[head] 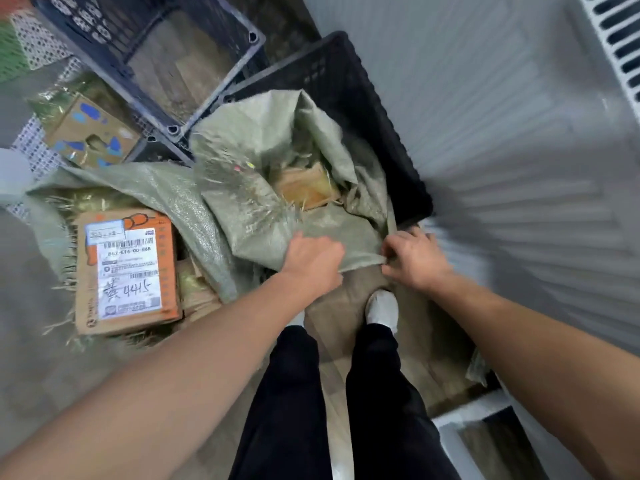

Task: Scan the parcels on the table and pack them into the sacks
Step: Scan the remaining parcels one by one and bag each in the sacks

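Left grip (313, 265) and right grip (414, 259) clenched on hem of green woven sack (277, 140), brown parcel (304, 188) inside, black crate (363, 98) around

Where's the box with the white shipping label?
Head view, left side: the box lies label-up beside the green sack, left of the left hand gripping that sack's edge.

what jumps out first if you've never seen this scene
Both bare hands, left hand and right hand, grip the near edge of a grey-green woven plastic sack at centre, set in a black plastic crate. At left lies a brown cardboard parcel with a white shipping label.
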`<act>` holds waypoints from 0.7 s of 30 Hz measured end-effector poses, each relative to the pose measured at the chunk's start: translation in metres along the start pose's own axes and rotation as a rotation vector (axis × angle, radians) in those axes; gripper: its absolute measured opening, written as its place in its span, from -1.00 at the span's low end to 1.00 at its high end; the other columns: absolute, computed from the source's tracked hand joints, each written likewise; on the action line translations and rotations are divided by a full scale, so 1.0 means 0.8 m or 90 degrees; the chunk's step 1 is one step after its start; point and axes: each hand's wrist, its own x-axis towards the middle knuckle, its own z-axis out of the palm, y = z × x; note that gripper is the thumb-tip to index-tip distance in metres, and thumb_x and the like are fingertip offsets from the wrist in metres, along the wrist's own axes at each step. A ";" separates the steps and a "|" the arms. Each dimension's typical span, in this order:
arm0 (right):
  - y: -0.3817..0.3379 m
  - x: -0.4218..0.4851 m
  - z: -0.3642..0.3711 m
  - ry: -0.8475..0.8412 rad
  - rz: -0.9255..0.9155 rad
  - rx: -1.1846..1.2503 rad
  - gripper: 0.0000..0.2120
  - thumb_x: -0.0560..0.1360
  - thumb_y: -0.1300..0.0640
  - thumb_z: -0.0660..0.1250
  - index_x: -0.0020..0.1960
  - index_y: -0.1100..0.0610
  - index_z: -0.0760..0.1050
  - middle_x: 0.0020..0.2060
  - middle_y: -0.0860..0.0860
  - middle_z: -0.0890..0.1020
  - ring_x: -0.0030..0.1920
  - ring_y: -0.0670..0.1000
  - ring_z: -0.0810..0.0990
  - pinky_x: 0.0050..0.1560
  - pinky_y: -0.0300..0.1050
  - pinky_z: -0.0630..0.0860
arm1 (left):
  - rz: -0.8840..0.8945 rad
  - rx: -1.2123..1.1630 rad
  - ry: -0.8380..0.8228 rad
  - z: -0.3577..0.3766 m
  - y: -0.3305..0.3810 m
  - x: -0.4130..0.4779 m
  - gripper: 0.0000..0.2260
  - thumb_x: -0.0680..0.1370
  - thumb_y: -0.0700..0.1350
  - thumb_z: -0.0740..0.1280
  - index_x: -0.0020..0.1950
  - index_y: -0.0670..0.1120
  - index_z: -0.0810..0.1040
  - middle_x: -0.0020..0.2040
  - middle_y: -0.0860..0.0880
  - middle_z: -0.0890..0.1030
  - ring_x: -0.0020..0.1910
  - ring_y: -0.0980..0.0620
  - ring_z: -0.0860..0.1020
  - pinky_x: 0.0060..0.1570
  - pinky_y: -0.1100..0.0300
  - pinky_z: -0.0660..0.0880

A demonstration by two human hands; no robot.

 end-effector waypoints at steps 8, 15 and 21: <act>-0.011 0.048 -0.009 0.027 -0.046 0.150 -0.48 0.34 -0.10 0.18 0.27 -0.07 0.54 0.27 -0.03 0.55 0.31 0.13 0.41 0.35 0.05 0.29 | -0.081 -0.061 0.211 0.027 -0.028 0.036 -0.65 0.63 0.12 0.12 0.19 -0.09 0.52 0.12 -0.09 0.54 0.12 -0.10 0.50 0.12 -0.01 0.37; -0.032 0.145 0.016 0.049 -0.092 0.160 -0.59 0.52 0.00 0.38 0.32 0.12 0.53 0.22 0.13 0.58 0.25 0.18 0.53 0.33 -0.01 0.39 | -0.157 -0.051 0.056 0.072 -0.060 0.078 -0.50 0.60 0.24 0.16 0.30 -0.14 0.46 0.24 -0.16 0.52 0.23 -0.17 0.48 0.16 -0.03 0.39; -0.023 0.175 0.089 -0.153 0.015 -0.012 -0.31 0.47 -0.16 0.42 0.53 -0.18 0.24 0.45 0.11 0.34 0.40 0.29 0.36 0.39 0.20 0.32 | -0.115 -0.110 -0.064 0.112 -0.047 0.094 -0.51 0.60 0.26 0.17 0.23 -0.13 0.49 0.15 -0.13 0.59 0.15 -0.12 0.55 0.05 0.02 0.42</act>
